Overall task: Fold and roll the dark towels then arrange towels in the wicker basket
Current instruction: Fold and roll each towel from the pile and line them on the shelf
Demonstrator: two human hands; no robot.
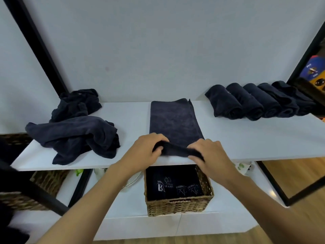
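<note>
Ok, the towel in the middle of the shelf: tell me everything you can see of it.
The towel is dark grey-blue, plush-looking cloth, folded into a long narrow strip that lies flat on the white shelf, running from its front edge toward the wall. Its near end is rolled into a tight roll; the left hand and right hand grip that roll, one at each end. The far right corner lifts slightly.
</note>
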